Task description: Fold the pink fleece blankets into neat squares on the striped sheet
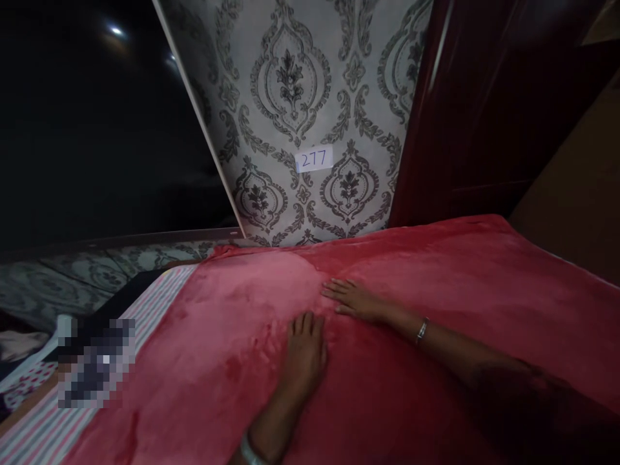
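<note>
A red plush blanket [217, 381] is spread over a raised surface, with lighter and darker patches in its pile. My left hand [305, 352] rests palm down on it near the middle, its fingers close together and lying on the cloth. Slightly farther off and to the right, my right hand [353, 300] lies flat on the same blanket with fingers spread and pointing left. Neither hand grips anything that I can see. Both wrists carry a silvery bracelet.
Striped cloth [159, 300] shows beyond the blanket's left edge, with a blurred-out object [97, 365] on it. A large dark screen [106, 129] stands at the left. Behind are patterned wallpaper [290, 84], a paper label [314, 159] reading 277, and a dark red glossy panel [475, 116].
</note>
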{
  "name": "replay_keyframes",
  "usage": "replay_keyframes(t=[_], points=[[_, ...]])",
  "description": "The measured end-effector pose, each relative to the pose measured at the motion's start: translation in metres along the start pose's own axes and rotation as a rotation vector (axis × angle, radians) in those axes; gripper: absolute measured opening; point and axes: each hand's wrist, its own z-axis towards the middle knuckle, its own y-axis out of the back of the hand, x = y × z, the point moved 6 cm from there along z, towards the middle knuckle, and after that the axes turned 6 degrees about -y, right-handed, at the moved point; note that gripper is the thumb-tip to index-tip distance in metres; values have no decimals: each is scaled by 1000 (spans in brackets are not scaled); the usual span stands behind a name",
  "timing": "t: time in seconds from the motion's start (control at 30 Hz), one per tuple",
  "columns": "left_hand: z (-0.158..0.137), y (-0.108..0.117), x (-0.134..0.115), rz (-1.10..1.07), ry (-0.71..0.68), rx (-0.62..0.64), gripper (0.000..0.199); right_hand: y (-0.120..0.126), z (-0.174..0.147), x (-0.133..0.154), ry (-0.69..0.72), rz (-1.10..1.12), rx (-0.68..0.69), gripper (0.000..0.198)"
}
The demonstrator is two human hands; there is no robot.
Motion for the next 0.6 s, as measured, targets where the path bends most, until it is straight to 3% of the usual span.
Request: replay_keyframes(t=[0.17,0.3,0.43,0.6], points=[[-2,-7,3,3,9,19,54,22,32,-69,-194,-107,-7,65],[-3,-10,5,-9,4,-17,53,40,21,-132,-476,-166,-81,65],[-2,-7,7,-20,-11,-61,53,60,-28,-188,-800,-210,-163,64],[0,-2,9,-54,-13,-41,52,75,-134,-245,-1178,-179,-279,67]])
